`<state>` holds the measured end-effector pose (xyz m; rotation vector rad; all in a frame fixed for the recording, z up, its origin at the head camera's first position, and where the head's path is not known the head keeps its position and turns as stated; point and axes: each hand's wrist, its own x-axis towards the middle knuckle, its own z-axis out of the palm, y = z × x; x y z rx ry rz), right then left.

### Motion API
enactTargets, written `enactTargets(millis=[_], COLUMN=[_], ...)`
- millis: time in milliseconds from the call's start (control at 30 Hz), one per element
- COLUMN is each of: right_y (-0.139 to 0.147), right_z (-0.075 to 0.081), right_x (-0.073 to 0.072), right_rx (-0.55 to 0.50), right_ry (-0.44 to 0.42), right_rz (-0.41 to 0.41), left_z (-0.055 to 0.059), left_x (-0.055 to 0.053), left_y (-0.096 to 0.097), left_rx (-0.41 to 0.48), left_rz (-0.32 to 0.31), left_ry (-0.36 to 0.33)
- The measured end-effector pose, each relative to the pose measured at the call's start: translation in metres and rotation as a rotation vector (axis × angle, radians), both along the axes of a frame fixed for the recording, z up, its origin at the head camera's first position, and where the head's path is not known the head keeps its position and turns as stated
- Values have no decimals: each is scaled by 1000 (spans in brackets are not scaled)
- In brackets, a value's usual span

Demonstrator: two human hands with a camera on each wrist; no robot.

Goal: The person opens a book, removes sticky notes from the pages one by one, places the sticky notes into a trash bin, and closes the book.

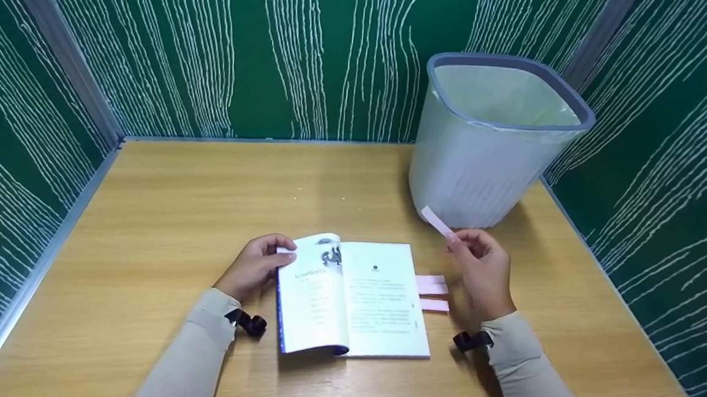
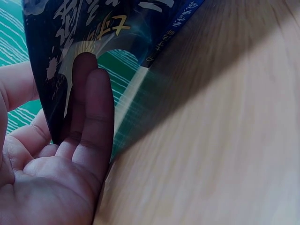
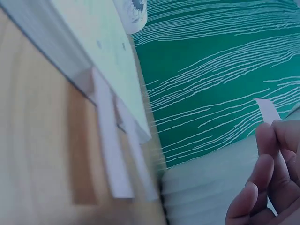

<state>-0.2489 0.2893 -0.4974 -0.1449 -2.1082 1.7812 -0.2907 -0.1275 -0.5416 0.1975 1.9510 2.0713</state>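
Observation:
An open book [image 1: 384, 298] lies on the table, its left side raised to a contents page with a small dark drawing. My left hand [image 1: 260, 263] grips that side at its upper left edge, thumb over the page. In the left wrist view, fingers [image 2: 96, 108] lie behind the dark cover [image 2: 93, 28] with its white and gold lettering. My right hand [image 1: 484, 268] pinches a pale pink paper strip [image 1: 438, 222] between thumb and fingertips, off to the book's right. Similar pink strips [image 1: 433, 285] stick out from the book's right edge.
A pale bin [image 1: 472, 169] with a grey rim and a liner stands at the back right, just beyond my right hand. Tiny light specks [image 1: 295, 197] lie on the wooden table [image 1: 206, 195]. Green walls [image 1: 392, 60] with white lines enclose the back and sides.

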Motion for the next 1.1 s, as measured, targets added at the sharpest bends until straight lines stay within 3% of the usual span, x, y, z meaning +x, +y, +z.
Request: enactTargets(millis=[167,533,700,1100], right_y=[3,12,12,19], right_z=[8,31,44,67], right_x=[-3,-1,-3,-10], right_rx=[-7,48,135,152], right_ry=[61,-16,50,150], right_rz=[-43,-90,-95,-111], left_z=[2,0,-1,1], left_x=[-1,0,1,1], left_y=[2,3,2,0], left_rx=[16,23,9,15], left_rz=[-10,-22,-18,-29], left_ry=[4,-12,-2,-7])
